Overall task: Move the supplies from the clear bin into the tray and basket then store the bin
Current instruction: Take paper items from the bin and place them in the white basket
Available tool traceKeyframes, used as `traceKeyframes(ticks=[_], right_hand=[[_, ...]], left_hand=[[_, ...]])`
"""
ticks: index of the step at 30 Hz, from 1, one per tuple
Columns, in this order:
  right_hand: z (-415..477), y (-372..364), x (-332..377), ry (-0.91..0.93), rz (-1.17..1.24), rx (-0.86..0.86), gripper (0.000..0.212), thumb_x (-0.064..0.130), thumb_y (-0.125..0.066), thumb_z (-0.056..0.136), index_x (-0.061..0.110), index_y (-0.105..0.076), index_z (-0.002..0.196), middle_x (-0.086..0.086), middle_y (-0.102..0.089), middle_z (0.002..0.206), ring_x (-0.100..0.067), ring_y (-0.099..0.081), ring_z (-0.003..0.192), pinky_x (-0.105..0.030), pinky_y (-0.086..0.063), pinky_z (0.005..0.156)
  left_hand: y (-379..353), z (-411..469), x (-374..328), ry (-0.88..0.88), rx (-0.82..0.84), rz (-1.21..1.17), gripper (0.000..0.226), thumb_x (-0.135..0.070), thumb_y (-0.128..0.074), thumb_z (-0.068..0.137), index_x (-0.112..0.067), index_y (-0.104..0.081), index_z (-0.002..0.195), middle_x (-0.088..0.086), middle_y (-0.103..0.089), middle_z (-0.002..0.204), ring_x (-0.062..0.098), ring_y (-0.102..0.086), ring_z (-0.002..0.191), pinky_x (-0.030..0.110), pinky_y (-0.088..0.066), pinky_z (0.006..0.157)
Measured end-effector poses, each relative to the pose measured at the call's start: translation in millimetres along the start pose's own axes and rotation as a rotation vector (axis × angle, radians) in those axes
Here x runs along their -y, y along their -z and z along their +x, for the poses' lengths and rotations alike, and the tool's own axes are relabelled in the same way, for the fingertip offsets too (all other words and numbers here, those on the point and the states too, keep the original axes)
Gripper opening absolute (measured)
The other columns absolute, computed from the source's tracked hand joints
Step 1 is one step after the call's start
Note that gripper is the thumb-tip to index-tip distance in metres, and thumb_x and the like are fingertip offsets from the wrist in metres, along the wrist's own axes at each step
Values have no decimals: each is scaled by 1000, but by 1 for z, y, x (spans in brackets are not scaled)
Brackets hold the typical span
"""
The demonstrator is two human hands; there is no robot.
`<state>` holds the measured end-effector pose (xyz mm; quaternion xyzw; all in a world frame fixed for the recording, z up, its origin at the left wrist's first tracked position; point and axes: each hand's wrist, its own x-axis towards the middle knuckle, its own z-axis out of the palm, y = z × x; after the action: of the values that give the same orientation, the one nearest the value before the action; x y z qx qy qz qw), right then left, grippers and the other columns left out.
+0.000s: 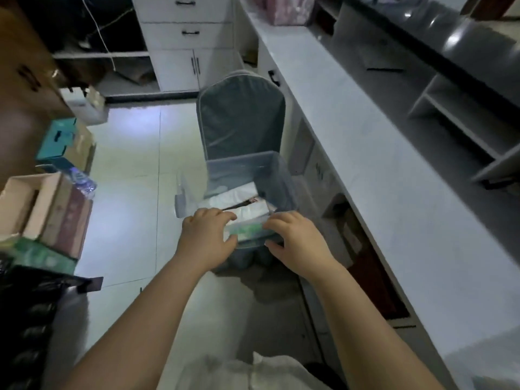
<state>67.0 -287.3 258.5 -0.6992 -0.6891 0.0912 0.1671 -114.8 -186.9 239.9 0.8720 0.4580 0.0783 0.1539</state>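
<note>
My left grip point(206, 235) and right grip point(295, 237): both curled over the near rim of the clear bin point(247, 175), fingers pinching its wall from either side. Bin: resting on the seat of a grey chair point(242, 114), directly ahead of my grips. Contents: white packets point(239, 199) beyond my fingertips, green pack point(247, 229) between both grips; counter point(365, 142) to the right.

grey chair point(242, 119) beside white counter point(365, 142); cardboard boxes point(47, 206) left.
</note>
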Motion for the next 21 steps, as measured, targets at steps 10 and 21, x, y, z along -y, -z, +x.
traceKeyframes(ticks=[10, 21], right_hand=[[160, -73, -81, -31, 148, 226, 45, 26, -70, 81, 26, -57, 124, 4, -57, 129, -21, -46, 118, -36, -40, 96], [303, -189, -182, -94, 148, 650, 49, 23, -68, 80, 22, -55, 127, -5, -56, 129, -26, -40, 126, -38, -40, 102]], left_hand=[[-50, 117, 68, 288, 62, -86, 42, -37, -59, 84, -28, -57, 126, -1, -61, 123, 25, -51, 115, 39, -45, 91], [-154, 246, 99, 474, 360, -102, 52, -35, -58, 85, -28, -46, 135, 3, -53, 133, 28, -46, 118, 40, -41, 90]])
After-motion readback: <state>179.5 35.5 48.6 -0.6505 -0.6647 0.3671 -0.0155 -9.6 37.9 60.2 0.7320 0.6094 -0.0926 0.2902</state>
